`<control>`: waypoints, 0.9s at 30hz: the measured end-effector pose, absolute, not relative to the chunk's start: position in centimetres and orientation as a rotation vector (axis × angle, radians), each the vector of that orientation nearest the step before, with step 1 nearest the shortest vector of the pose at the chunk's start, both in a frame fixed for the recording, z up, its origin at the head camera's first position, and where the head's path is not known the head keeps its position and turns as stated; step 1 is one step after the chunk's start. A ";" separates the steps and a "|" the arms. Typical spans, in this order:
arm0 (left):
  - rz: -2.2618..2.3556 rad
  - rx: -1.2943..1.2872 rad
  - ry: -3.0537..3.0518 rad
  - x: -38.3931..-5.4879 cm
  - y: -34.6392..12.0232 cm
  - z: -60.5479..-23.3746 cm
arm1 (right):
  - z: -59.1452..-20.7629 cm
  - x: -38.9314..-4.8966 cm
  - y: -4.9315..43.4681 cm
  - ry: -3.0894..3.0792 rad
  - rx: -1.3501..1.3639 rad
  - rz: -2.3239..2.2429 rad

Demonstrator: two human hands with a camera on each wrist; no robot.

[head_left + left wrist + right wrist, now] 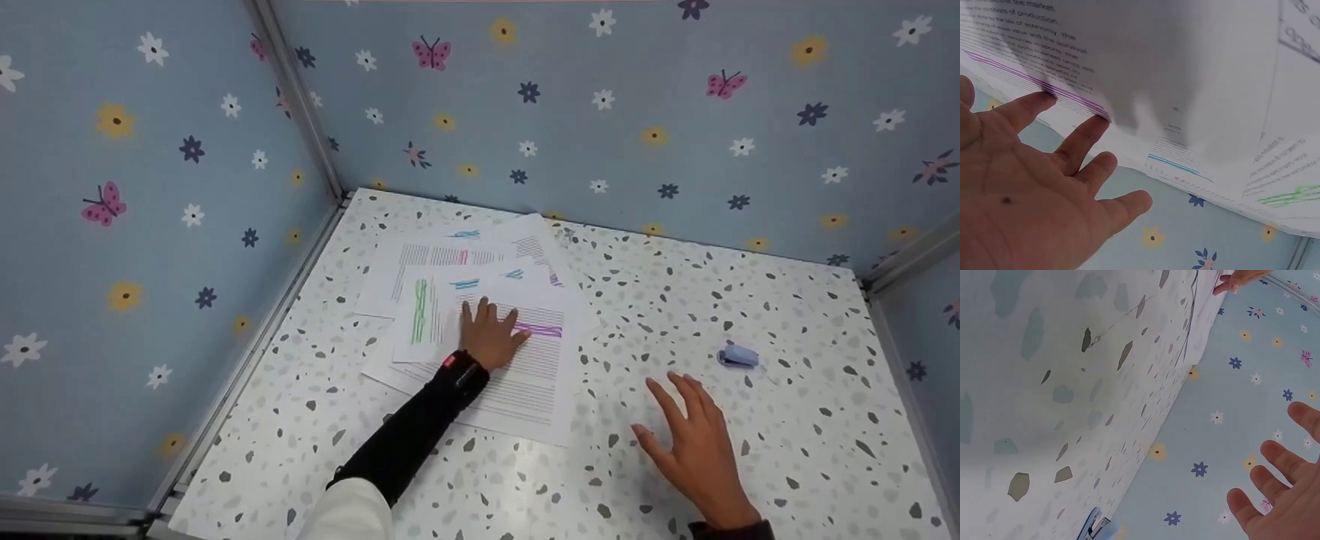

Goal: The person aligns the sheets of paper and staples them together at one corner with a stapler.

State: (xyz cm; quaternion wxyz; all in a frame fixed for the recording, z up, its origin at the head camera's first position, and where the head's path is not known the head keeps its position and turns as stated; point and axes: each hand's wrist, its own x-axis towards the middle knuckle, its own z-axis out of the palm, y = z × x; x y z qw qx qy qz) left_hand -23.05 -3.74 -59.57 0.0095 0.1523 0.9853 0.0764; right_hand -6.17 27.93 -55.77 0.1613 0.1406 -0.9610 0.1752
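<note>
Several printed sheets of paper lie overlapping and fanned on the speckled table, with green, blue, pink and purple marker strokes on them. My left hand rests on the top sheets, fingers spread, near a purple stroke. In the left wrist view its fingertips touch the printed page. My right hand hovers over the table to the right of the papers, fingers spread and holding nothing. Just beyond it lies a small light-blue stapler, partly seen at the bottom of the right wrist view.
The white speckled table is bounded by a blue flowered back panel and a matching left panel. Metal frame rails run along the corners. A third panel stands at the right edge.
</note>
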 end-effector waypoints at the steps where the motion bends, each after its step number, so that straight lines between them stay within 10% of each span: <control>1: 0.239 0.479 3.076 -23.2 -3.7 -59.8 | -55.8 -6.2 27.9 -2.742 0.402 0.495; 16: 0.768 0.254 2.965 -27.0 -9.2 -56.7 | -53.8 -12.5 27.0 -2.648 0.303 0.799; 27: 1.418 -0.132 2.160 -29.6 -13.1 -55.3 | -53.4 -20.0 25.5 -2.689 -0.307 1.730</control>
